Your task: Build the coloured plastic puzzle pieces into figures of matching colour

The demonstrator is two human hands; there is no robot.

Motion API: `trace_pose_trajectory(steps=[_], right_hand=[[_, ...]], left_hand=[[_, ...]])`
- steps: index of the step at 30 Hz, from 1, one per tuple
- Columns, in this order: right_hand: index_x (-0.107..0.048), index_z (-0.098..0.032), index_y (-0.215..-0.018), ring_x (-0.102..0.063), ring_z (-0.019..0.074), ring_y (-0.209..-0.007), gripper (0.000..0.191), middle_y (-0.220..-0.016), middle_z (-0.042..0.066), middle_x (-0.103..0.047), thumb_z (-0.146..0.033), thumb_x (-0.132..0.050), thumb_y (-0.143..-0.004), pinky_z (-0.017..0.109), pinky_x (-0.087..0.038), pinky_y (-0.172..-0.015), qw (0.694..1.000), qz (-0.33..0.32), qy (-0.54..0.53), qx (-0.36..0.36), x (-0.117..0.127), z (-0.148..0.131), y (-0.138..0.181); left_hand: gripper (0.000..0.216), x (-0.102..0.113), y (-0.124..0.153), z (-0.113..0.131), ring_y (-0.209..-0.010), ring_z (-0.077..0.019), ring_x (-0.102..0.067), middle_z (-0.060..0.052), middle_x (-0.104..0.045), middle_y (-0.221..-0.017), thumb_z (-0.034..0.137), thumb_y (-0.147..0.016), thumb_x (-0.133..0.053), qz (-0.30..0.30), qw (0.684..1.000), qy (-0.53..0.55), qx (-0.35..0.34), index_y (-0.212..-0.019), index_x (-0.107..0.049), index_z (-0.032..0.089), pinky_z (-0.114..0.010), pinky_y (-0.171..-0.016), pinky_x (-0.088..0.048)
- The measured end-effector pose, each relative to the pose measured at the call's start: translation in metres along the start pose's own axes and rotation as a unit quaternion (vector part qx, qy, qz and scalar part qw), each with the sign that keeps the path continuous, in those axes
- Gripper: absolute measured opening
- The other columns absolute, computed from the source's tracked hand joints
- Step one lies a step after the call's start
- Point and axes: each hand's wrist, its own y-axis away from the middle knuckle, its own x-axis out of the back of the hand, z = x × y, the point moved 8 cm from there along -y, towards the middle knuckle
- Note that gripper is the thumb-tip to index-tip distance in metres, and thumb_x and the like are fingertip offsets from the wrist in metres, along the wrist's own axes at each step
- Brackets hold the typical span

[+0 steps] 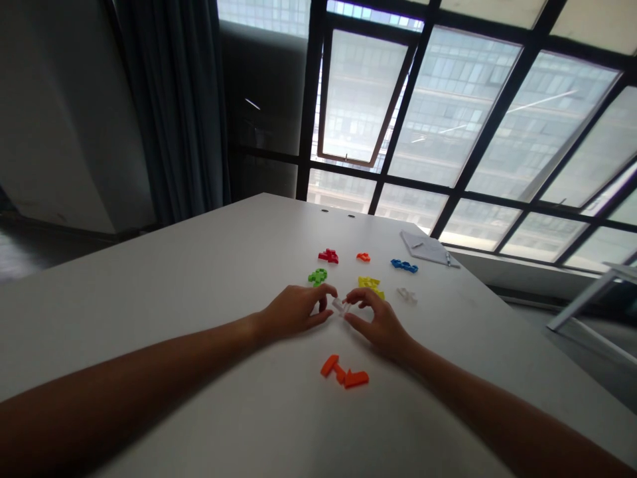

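Between my left hand (293, 312) and my right hand (378, 324), a small transparent plastic puzzle piece (341, 306) sits just above the white table (149, 292). The fingertips of both hands appear to pinch its ends. Nearest my right hand at the front lie orange plastic pieces (344, 373), touching each other. Beyond my hands are a yellow piece (369, 286), a green piece (317, 277), a red piece (328, 256), a small orange piece (363, 257), a blue piece (404, 265) and a second transparent piece (407, 295).
A sheet pad (424, 247) with a pen on it lies near the table's far right edge. Two small dark holes mark the far end of the table. Large gridded windows fill the background, and a pale metal frame (587, 299) stands at the right.
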Motion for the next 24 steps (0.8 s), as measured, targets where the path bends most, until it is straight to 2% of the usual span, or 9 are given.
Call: trace_pose_trajectory(steps=[3, 9, 24], right_hand=[[-0.058, -0.023, -0.115, -0.067, 0.0222, -0.098, 0.036, -0.108, 0.007, -0.071, -0.024, -0.073, -0.082, 0.041, -0.054, -0.087, 1.0, 0.012, 0.0, -0.01, -0.002, 0.012, 0.002], [-0.051, -0.023, -0.125, -0.067, 0.0219, -0.097, 0.049, -0.106, 0.006, -0.071, -0.02, -0.072, -0.081, 0.042, -0.054, -0.088, 1.0, 0.009, 0.011, -0.01, -0.006, 0.006, 0.006], [-0.05, -0.024, -0.127, -0.065, 0.0218, -0.093, 0.051, -0.105, 0.006, -0.069, -0.019, -0.07, -0.081, 0.041, -0.054, -0.086, 0.999, 0.02, 0.029, 0.022, -0.005, 0.0, 0.008]], left_hand=[[0.031, 0.001, 0.0, 0.003, -0.069, -0.013, -0.067, 0.003, -0.073, -0.094, 0.04, -0.098, -0.055, 0.003, 1.0, -0.007, -0.014, -0.126, -0.054, 0.026, -0.024, -0.067, -0.045], [0.021, 0.001, -0.001, 0.005, -0.069, -0.0111, -0.066, 0.003, -0.073, -0.094, 0.039, -0.1, -0.052, -0.003, 1.0, -0.01, -0.018, -0.115, -0.062, 0.027, -0.023, -0.066, -0.044], [0.022, -0.003, -0.002, -0.003, -0.07, -0.0123, -0.066, 0.003, -0.072, -0.091, 0.043, -0.099, -0.055, -0.008, 1.0, 0.002, 0.009, -0.11, -0.064, 0.027, -0.023, -0.065, -0.045]])
